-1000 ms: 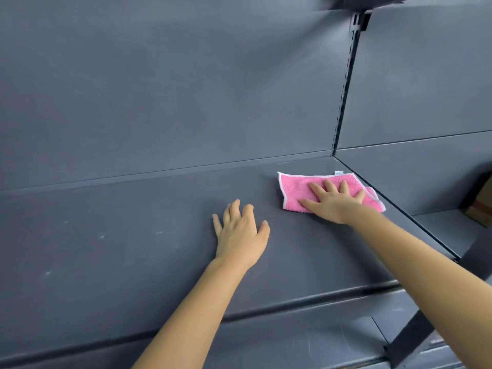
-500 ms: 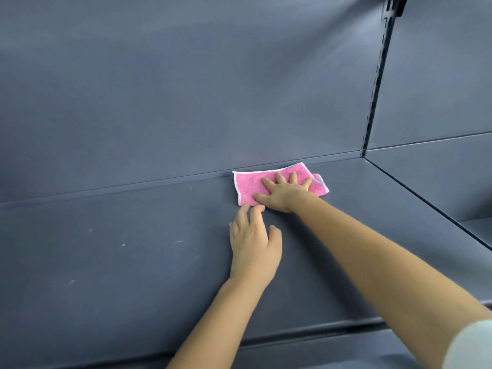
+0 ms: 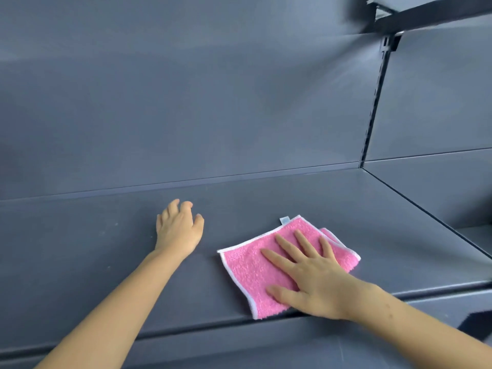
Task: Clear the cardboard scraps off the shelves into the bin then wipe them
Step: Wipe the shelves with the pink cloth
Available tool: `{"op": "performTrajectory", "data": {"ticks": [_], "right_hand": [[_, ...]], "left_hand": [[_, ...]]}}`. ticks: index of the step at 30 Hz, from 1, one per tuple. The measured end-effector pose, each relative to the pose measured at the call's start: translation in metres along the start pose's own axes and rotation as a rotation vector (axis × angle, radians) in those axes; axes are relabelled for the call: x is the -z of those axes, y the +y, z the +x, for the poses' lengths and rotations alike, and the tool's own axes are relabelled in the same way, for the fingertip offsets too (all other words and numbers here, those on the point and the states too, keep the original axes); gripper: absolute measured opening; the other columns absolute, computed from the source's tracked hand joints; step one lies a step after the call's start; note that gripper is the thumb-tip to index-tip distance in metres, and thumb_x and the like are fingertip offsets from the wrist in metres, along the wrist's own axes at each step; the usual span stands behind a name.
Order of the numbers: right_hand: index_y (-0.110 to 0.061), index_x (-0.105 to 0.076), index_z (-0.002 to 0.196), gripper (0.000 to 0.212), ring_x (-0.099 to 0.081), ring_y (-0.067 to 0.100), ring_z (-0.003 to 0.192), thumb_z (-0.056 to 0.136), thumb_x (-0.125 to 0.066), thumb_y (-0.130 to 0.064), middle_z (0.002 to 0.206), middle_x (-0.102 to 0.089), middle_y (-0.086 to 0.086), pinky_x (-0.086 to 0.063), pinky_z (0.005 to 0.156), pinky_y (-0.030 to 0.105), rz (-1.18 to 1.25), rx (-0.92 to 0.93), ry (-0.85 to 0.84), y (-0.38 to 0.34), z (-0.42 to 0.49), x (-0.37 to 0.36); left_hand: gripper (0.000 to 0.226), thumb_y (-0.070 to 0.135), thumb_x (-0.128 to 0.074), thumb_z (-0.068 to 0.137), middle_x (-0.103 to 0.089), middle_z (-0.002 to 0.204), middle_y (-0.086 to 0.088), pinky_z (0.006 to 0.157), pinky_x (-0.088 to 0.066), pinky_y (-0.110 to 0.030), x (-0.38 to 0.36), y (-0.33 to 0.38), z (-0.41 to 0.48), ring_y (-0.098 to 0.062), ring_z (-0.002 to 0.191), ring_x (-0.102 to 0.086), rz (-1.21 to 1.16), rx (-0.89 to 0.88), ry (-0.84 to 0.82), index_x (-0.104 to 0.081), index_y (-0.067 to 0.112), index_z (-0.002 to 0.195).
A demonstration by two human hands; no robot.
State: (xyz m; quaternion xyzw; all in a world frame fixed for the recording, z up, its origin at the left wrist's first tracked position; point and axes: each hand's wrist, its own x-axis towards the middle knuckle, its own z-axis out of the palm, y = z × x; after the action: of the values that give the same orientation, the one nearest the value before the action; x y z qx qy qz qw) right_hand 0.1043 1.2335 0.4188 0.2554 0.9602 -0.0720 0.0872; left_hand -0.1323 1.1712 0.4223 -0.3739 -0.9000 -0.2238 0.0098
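Note:
A folded pink cloth (image 3: 247, 270) with a white hem lies on the dark grey shelf (image 3: 80, 249), near its front edge. My right hand (image 3: 308, 278) presses flat on the cloth with straight, spread fingers. My left hand (image 3: 179, 229) rests on the bare shelf surface to the left of the cloth, apart from it, fingers loosely bent at the tips. No cardboard scraps and no bin show in the head view.
The grey back panel (image 3: 213, 102) rises behind the shelf. A slotted upright (image 3: 372, 107) divides it from the neighbouring bay at right, whose shelf sits lower. Another shelf's edge (image 3: 426, 12) juts out at top right. Small pale specks dot the left of the shelf.
My right hand has dragged the cloth from the back of the shelf forward and rightward to the front edge. My left hand stayed resting on the shelf.

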Motion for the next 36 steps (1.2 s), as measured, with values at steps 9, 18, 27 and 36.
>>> {"op": "performTrajectory", "data": {"ticks": [9,18,27,36], "right_hand": [[-0.040,0.000,0.147,0.066,0.006,0.034,0.146,0.089,-0.019,-0.066,0.159,0.005,-0.003,0.001,0.112,0.063,0.007,-0.306,0.058,0.004,0.126,0.024],[-0.036,-0.004,0.148,0.069,0.008,0.038,0.145,0.089,-0.020,-0.066,0.159,0.004,0.001,0.004,0.110,0.066,0.022,-0.227,0.069,-0.059,0.245,0.043],[-0.045,0.001,0.145,0.057,0.012,0.029,0.146,0.093,-0.020,-0.057,0.159,0.006,-0.005,0.009,0.113,0.061,-0.003,-0.022,0.043,-0.073,0.140,0.020],[-0.043,0.002,0.146,0.058,0.017,0.030,0.145,0.094,-0.021,-0.057,0.159,0.011,-0.005,0.014,0.112,0.059,-0.007,-0.082,0.031,-0.113,0.041,-0.004]], "left_hand": [[0.049,0.030,-0.035,0.096,-0.019,0.153,-0.011,0.118,-0.010,-0.043,-0.009,-0.030,0.011,-0.025,0.142,-0.017,-0.044,-0.006,-0.024,-0.026,0.009,0.141],[0.049,0.028,-0.026,0.099,-0.009,0.157,-0.006,0.118,0.001,-0.041,-0.019,-0.031,0.018,-0.021,0.145,-0.003,-0.011,-0.023,0.036,-0.017,0.011,0.144],[0.049,0.031,-0.023,0.099,-0.013,0.156,-0.008,0.117,0.003,-0.040,-0.010,-0.028,0.011,-0.020,0.145,-0.005,-0.130,-0.063,0.072,-0.021,0.012,0.144],[0.040,0.023,-0.037,0.097,-0.036,0.145,-0.012,0.113,-0.015,-0.036,0.003,-0.035,0.009,-0.027,0.135,-0.030,-0.394,-0.036,0.059,-0.042,0.005,0.132]]}}
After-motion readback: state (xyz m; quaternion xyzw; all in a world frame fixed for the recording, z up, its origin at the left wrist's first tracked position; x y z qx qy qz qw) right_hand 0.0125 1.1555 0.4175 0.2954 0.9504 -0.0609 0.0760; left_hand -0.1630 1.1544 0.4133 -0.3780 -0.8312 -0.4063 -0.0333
